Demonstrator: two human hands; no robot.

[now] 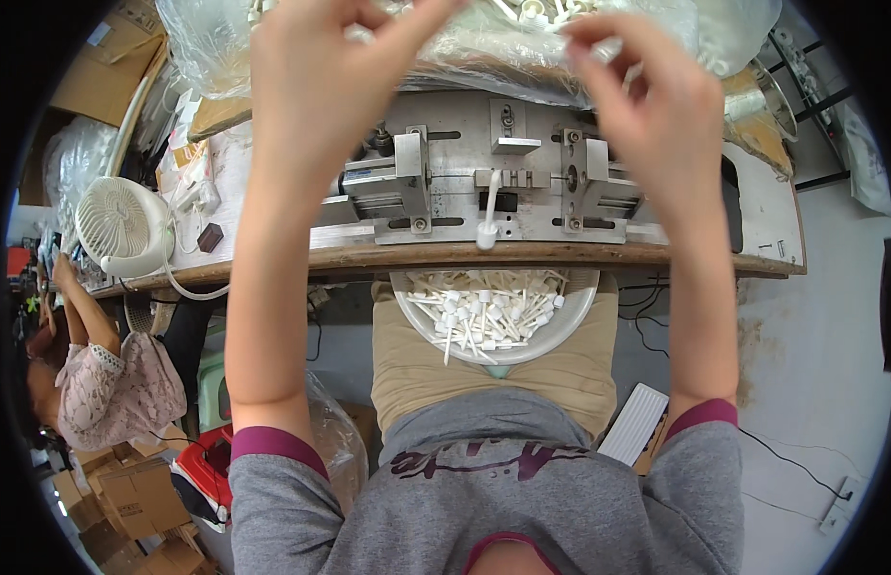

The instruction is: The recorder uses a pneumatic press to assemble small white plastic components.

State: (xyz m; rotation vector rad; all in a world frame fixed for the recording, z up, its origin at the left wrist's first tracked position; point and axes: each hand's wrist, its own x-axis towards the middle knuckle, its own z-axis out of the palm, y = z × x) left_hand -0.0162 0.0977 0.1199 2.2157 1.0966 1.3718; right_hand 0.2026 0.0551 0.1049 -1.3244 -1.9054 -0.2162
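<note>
My left hand (335, 57) is raised at the upper left, over the edge of a clear plastic bag. It is smeared by motion and its fingertips run past the top edge, so what they hold cannot be made out. My right hand (656, 91) hovers at the bag's right part, fingers curled and thumb apart from the forefinger, with nothing visible between them. White plastic parts (536, 11) lie in the bag (484, 72). Below and between my hands is a metal clamping fixture (455, 230). One white stick-shaped part with a round end (489, 216) sits at its middle, pointing toward me.
A pale basin (584, 297) full of white capped sticks (484, 311) rests on my lap under the table edge (350, 257). A white fan (120, 225) and its cable stand at the left. Another person (120, 383) works at far left, near cardboard boxes (148, 494).
</note>
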